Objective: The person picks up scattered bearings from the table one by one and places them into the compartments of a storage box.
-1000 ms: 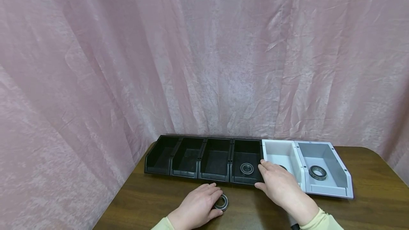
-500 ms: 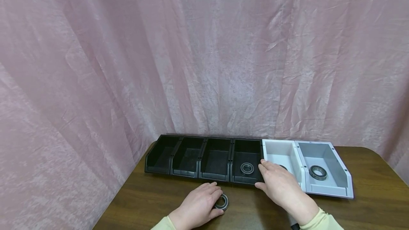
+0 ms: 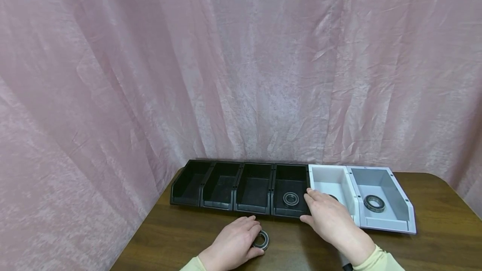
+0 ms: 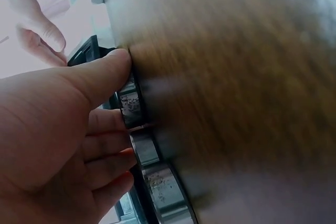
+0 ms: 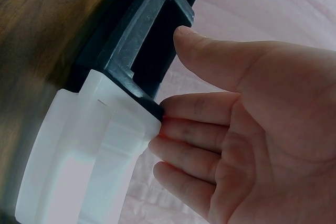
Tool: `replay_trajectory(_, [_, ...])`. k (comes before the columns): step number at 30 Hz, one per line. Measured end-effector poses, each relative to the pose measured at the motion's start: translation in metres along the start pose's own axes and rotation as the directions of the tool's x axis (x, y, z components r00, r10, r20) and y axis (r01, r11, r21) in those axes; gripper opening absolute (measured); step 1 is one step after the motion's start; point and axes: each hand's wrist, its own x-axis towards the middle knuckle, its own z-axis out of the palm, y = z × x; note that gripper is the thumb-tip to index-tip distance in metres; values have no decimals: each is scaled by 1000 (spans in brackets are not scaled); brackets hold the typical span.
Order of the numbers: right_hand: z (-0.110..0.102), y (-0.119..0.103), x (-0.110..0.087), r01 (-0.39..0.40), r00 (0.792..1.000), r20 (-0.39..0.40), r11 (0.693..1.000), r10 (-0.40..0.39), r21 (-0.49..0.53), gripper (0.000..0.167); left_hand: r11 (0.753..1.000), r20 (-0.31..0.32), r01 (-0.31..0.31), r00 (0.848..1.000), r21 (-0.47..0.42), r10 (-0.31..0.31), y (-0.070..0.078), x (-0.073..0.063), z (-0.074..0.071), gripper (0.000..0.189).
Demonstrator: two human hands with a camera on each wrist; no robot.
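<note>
My left hand [image 3: 235, 241] lies low over the wooden table, its thumb and index finger at opposite sides of a ball bearing [image 3: 265, 239]. In the left wrist view the thumb overlaps that bearing [image 4: 131, 107], while the other fingers reach to a narrower bearing [image 4: 145, 148] and a larger one [image 4: 167, 192] beside it; the head view hides these two under the hand. My right hand [image 3: 327, 212] holds nothing. Its fingertips are right at the corner where the black bin [image 5: 118, 51] meets the white bin [image 5: 94, 145], with the thumb spread away.
A row of black bins [image 3: 253, 210] runs along the back of the table [image 3: 162, 237], continued by the white bin and a light grey bin [image 3: 388, 224]. One bearing [image 3: 291, 198] lies in the rightmost black bin, another [image 3: 374, 203] in the grey one. A pink curtain [image 3: 241, 74] hangs behind.
</note>
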Motion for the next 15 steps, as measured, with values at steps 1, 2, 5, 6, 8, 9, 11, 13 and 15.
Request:
replay_trajectory(1, [0, 0, 0, 1, 1000, -1, 1000, -1, -1, 61, 1000, 3, 1, 1000, -1, -1, 0, 0, 0, 48])
replay_trajectory(2, [0, 0, 0, 1, 1000, -2, 1000, -1, -2, 61, 1000, 3, 1, 1000, 0, -1, 0, -1, -1, 48])
replay_trajectory(5, [0, 0, 0, 2, 1000, -4, 1000, -2, -4, 60, 1000, -18, -7, 1000, 18, 8, 0, -1, -2, 47])
replay_trajectory(6, [1, 1, 0, 3, 1000, -5, 1000, -3, -6, 61, 1000, -31, -12, 999, 25, 13, 0, -1, -2, 47])
replay_trajectory(8, [1, 1, 0, 2, 1000, -6, 1000, -2, -7, 60, 999, -59, -23, 998, 42, 26, 0, -2, -4, 47])
replay_trajectory(9, [0, 0, 0, 2, 1000, -7, 1000, -2, -7, 60, 999, -66, -26, 997, 45, 29, 1, -2, -6, 47])
replay_trajectory(11, [0, 0, 0, 2, 1000, -8, 1000, -2, -8, 60, 998, -82, -34, 996, 45, 38, 1, -2, -9, 47])
replay_trajectory(13, [0, -1, 0, 1, 1000, -7, 1000, -1, -9, 60, 998, -88, -42, 995, 37, 45, 2, -2, -12, 48])
replay_trajectory(15, [-1, -1, 0, 0, 1000, -5, 1000, 0, -9, 60, 999, -87, -46, 995, 24, 48, 3, -2, -16, 49])
